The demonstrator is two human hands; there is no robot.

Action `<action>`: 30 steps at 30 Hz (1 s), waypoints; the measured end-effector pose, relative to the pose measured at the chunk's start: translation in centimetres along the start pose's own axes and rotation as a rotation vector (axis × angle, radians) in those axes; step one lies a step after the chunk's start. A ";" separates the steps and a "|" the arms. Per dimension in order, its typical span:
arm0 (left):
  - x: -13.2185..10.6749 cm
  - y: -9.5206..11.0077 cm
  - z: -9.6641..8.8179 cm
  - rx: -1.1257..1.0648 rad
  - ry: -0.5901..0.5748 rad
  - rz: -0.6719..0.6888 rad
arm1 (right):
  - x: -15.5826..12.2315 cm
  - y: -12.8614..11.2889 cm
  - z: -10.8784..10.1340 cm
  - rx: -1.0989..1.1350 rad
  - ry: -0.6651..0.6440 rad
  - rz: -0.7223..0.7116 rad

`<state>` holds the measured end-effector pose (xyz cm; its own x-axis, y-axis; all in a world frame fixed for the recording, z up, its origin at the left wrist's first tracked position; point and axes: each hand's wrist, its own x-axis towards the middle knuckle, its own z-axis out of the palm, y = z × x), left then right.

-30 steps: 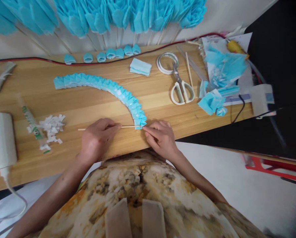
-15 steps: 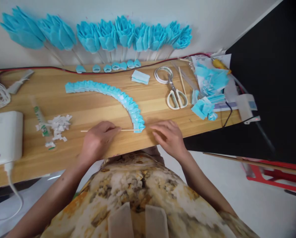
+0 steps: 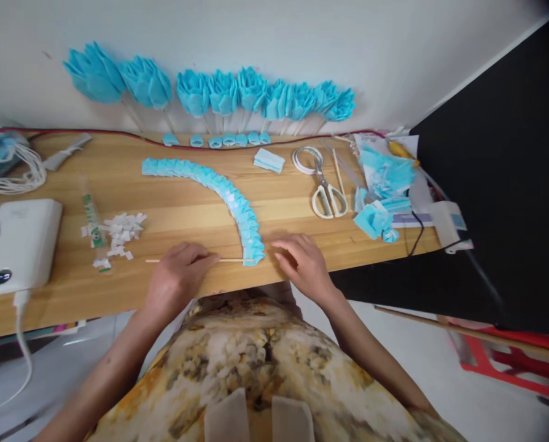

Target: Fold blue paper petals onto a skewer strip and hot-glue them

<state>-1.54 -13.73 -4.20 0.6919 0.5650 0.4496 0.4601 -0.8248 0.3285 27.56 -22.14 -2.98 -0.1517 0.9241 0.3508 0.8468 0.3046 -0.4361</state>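
A long curved strip of folded blue paper (image 3: 214,184) arcs across the wooden table (image 3: 173,212). Its near end lies on a thin wooden stick (image 3: 231,260) near the front edge. My left hand (image 3: 175,279) rests on that stick, fingers curled down and pressing it to the table. My right hand (image 3: 304,264) lies flat just right of the strip's end, fingers spread, holding nothing.
Blue paper flowers on sticks (image 3: 237,92) lean on the wall. White scissors (image 3: 326,193) and a tape roll (image 3: 306,157) lie at right beside blue paper scraps (image 3: 378,196). White paper bits (image 3: 115,236) and a white device (image 3: 19,242) sit at left.
My right hand has let go of the strip's end and moved a little right, opening flat. The camera view has tilted up, showing more of the wall. The left hand stays on the stick.
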 end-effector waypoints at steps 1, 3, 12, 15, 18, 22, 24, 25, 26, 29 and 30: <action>0.0 0.0 0.1 0.006 0.014 0.011 | -0.1 0.1 0.1 0.004 0.017 0.008; 0.1 -0.1 0.2 0.019 0.027 0.012 | -0.4 0.3 0.5 0.024 0.057 0.045; 0.2 -0.4 0.6 -0.015 0.065 0.040 | -0.5 0.8 1.6 0.264 0.240 0.317; 0.1 -0.3 0.6 -0.006 0.063 0.029 | -0.5 0.9 1.7 0.352 0.267 0.411; 0.1 -0.2 0.4 -0.021 0.051 0.013 | -0.5 1.1 1.7 0.437 0.277 0.481; 0.2 -0.1 0.1 -0.015 0.035 -0.010 | -0.6 1.4 1.8 0.494 0.276 0.511; 0.2 -0.1 0.2 -0.007 0.031 -0.014 | -0.7 1.6 1.8 0.515 0.283 0.522; 0.2 -0.1 0.3 -0.008 0.031 -0.014 | -0.7 1.6 1.8 0.531 0.291 0.524; 0.2 0.0 0.4 -0.011 0.037 -0.015 | -0.8 1.7 1.8 0.550 0.299 0.525; 0.0 0.1 0.5 -0.023 0.060 -0.025 | -0.8 1.7 1.4 0.604 0.307 0.522; 0.0 0.2 0.4 -0.028 0.066 -0.030 | -0.7 1.6 1.2 0.616 0.301 0.514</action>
<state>-1.25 -13.88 -4.51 0.6394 0.5907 0.4922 0.4641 -0.8069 0.3655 28.43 -21.96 -4.94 0.3911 0.9075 0.1530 0.3315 0.0162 -0.9433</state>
